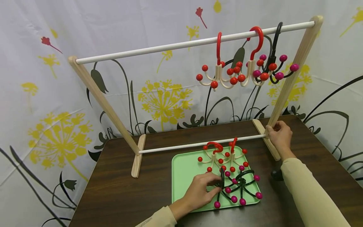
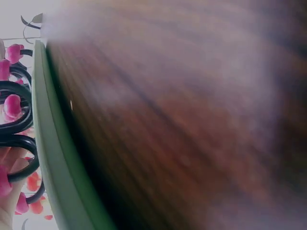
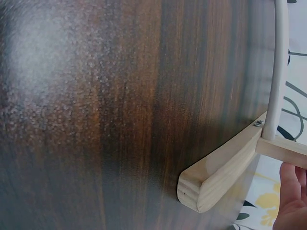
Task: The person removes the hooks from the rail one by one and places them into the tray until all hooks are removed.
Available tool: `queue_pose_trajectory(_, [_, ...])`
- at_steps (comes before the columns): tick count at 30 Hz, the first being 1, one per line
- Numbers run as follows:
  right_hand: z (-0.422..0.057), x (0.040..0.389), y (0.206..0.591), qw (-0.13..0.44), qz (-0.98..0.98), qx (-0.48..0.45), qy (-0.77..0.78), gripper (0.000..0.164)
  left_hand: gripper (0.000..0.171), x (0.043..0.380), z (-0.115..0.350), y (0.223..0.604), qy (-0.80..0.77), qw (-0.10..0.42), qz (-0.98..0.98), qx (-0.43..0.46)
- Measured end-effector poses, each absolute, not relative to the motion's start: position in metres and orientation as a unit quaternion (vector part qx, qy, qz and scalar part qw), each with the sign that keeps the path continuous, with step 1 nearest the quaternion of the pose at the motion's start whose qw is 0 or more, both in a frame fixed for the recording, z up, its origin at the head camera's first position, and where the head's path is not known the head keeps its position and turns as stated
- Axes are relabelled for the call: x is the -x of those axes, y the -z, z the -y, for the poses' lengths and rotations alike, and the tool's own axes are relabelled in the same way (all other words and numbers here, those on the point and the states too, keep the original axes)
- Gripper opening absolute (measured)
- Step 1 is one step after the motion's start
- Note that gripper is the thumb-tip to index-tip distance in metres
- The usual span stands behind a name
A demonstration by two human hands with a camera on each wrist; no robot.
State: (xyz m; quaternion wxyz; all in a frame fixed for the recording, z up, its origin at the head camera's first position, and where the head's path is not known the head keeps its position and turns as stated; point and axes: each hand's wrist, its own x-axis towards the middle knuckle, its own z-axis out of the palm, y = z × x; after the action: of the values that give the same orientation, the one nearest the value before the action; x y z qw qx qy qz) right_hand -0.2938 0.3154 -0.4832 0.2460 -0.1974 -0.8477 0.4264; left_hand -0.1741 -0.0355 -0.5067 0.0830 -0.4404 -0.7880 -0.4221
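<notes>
Left hand (image 1: pixel 199 190) pinching one black hanger (image 1: pixel 222 179) by its hook, right hand (image 1: pixel 280 137) holding the right post (image 1: pixel 289 83).
From my end, I have the left thumb and fingers together on the hook of the hanger, over the green tray (image 1: pixel 182 164); I judge the hook the easiest hold, since it stands clear of the ball-tipped arms. Just right of that hand sits a second black hanger (image 1: pixel 241 180), its arms crowding the first; beyond the hand, two red-hooked hangers (image 1: pixel 217 145) lie on the tray. Farther right, my other hand clasps the post low, near its wooden foot (image 1: pixel 273 150), probably to steady the frame. Well above both hands, the top rod (image 1: pixel 170 48) carries two hanging red hangers (image 1: pixel 218 50) and a hanging black hanger (image 1: pixel 274 44), hooked over so their arms dangle free.
</notes>
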Motion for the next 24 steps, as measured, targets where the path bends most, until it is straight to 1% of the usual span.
queue_pose_trajectory(8, [-0.3174,0.2948,0.4855,0.25,0.849,0.19,-0.424,0.029,0.021,0.1742,0.0302,0.5088,0.392,0.084,0.803,0.441])
queue_pose_trajectory(15, [-0.3176,0.2959,0.4867,0.248,0.851,0.189,-0.424,0.028,0.016,0.1744,0.0276,0.5091,0.393,0.064,0.808,0.434])
queue_pose_trajectory(24, [-0.3169,0.2947,0.4849,0.257,0.847,0.192,-0.425,0.027,0.018,0.1739,0.0278,0.5056,0.387,0.062,0.812,0.433])
